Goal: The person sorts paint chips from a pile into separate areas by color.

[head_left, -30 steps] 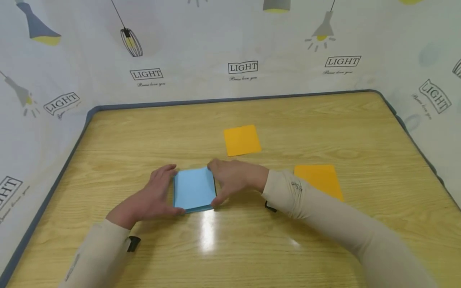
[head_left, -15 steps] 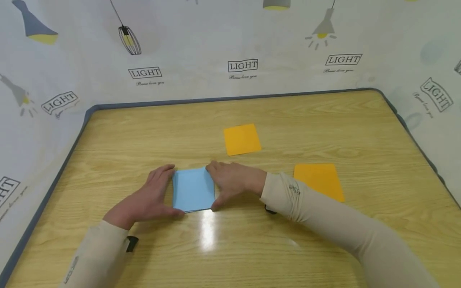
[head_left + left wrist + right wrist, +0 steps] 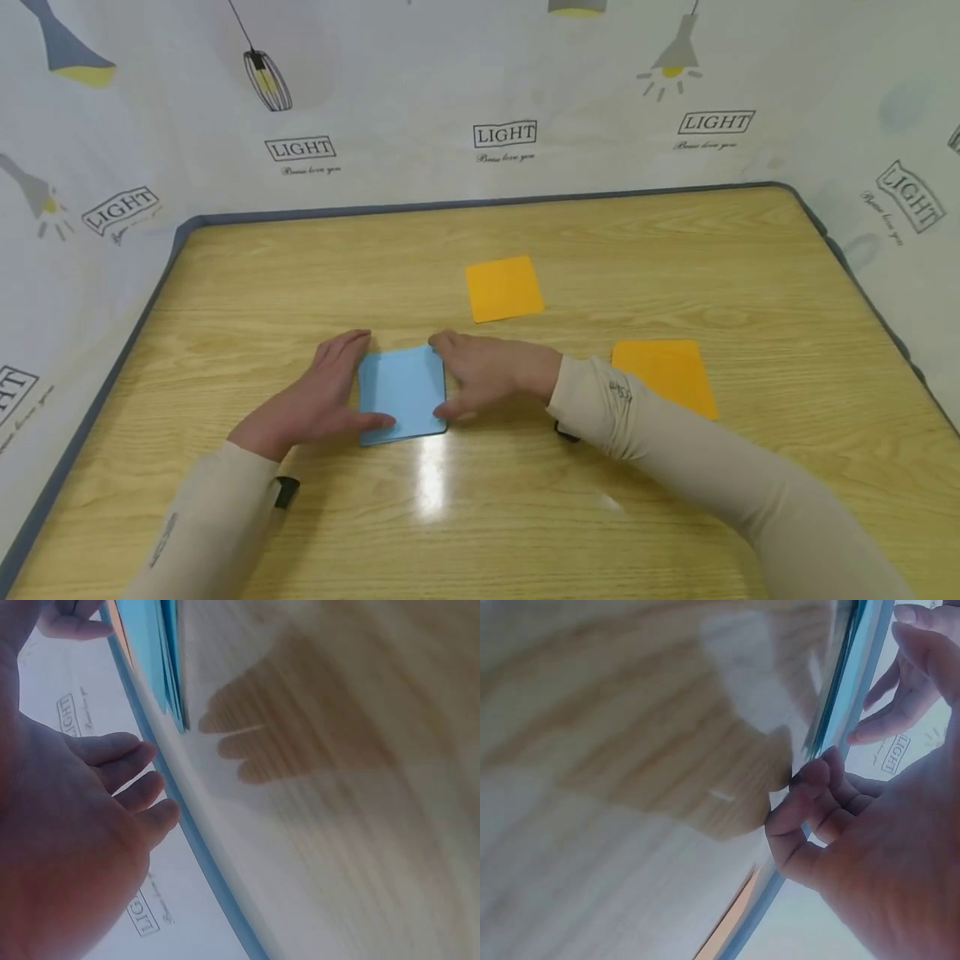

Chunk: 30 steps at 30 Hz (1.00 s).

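Note:
A stack of light blue square paper [image 3: 402,392] lies on the wooden table, its layers visible edge-on in the left wrist view. My left hand [image 3: 318,400] is at the stack's left side, with the thumb over the near left part of the top sheet. The other left fingers stretch forward, apart from the stack in the left wrist view. At the right edge my right hand [image 3: 487,371] holds the stack, fingers at the far right corner and thumb near the front right. Curled right fingertips [image 3: 810,780] meet the layered edge in the right wrist view.
One orange paper square [image 3: 504,288] lies flat behind the stack. Another orange square [image 3: 667,375] is to the right, partly covered by my right sleeve [image 3: 660,442]. A dark edging [image 3: 480,204] borders the table, with patterned white cloth [image 3: 405,92] beyond.
The blue layers at the near edge have come closer together. My left thumb has moved from the near left corner onto the top sheet, and the left hand has shifted slightly forward.

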Tool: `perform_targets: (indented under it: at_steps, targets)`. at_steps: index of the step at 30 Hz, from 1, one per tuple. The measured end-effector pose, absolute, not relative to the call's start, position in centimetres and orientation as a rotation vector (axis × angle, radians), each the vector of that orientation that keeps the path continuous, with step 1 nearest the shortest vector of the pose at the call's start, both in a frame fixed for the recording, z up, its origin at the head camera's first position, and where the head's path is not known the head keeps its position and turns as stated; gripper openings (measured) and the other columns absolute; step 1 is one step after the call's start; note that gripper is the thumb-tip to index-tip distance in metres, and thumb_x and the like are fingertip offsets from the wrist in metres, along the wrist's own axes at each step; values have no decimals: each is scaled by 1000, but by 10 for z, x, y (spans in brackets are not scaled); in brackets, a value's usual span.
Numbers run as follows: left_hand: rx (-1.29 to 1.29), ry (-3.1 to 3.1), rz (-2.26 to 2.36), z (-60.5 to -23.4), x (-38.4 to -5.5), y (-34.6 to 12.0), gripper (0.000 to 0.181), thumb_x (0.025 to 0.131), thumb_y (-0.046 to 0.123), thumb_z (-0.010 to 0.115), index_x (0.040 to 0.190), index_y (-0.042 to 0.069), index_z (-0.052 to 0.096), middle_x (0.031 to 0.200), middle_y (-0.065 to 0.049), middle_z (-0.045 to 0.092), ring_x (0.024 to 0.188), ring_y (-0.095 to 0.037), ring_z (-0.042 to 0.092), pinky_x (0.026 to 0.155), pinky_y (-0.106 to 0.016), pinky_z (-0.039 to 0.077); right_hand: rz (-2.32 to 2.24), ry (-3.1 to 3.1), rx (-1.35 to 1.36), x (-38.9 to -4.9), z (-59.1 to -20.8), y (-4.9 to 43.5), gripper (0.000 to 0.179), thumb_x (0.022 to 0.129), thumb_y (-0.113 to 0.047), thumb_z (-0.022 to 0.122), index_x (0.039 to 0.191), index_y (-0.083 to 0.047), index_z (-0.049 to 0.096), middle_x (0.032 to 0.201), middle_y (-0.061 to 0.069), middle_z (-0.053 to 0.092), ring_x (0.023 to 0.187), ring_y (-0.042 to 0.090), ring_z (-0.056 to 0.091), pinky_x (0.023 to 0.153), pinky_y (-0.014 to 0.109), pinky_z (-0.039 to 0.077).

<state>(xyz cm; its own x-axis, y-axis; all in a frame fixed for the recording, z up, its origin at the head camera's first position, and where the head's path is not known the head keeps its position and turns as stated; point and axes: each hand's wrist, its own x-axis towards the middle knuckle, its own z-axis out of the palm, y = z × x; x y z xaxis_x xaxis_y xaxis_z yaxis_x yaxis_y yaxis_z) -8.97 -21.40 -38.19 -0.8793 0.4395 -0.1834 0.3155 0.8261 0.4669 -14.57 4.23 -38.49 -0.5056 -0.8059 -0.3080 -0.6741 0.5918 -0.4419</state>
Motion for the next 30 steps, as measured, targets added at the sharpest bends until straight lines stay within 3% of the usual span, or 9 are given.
perform_targets:
  at_steps: [5,9,17,21,26,28,30]
  targets:
    - [575,2714,627,-384,-102,-200,115,75,52,81,151,-7,19,156,-21,17,142,-39,14,110,-56,24,-381,2356,-1130,-153,-378,60,96,90,-54,62,153,4,18,152,19,30,133,25,40,110,33,30]
    - [598,2697,636,-382,-113,-188,116,75,50,82,152,-5,17,158,-19,16,143,-37,12,111,-54,23,-407,2387,-1089,-161,-369,79,95,90,-52,64,153,3,18,149,18,33,129,24,43,109,34,32]
    - [680,2682,659,-374,-133,-165,110,79,45,81,152,-5,15,158,-19,13,143,-37,11,112,-53,21,-463,2460,-962,-186,-354,120,95,89,-48,68,154,-1,17,125,15,48,97,22,54,90,37,45]
    - [694,2677,653,-373,-149,-154,107,81,43,79,151,-7,16,156,-22,15,142,-38,11,112,-52,21,-481,2507,-839,-207,-354,134,96,86,-43,74,153,-2,17,128,16,49,107,24,54,94,40,44]
    - [676,2654,515,-372,-176,-134,108,81,46,79,150,-10,17,155,-24,16,141,-39,14,113,-49,20,-376,2579,-728,-224,-357,144,99,86,-43,74,152,3,17,150,26,28,128,36,44,105,46,36]
    - [656,2640,431,-371,-187,-126,109,81,48,78,150,-10,17,155,-24,16,140,-38,14,114,-47,20,-340,2595,-722,-228,-359,146,101,85,-45,75,152,4,18,153,30,20,133,40,39,108,48,33]
    - [640,2632,362,-369,-197,-119,109,81,49,78,150,-9,18,154,-23,17,140,-37,15,114,-45,20,-327,2597,-728,-232,-362,146,103,84,-47,75,153,3,17,151,31,22,132,41,38,107,48,33]
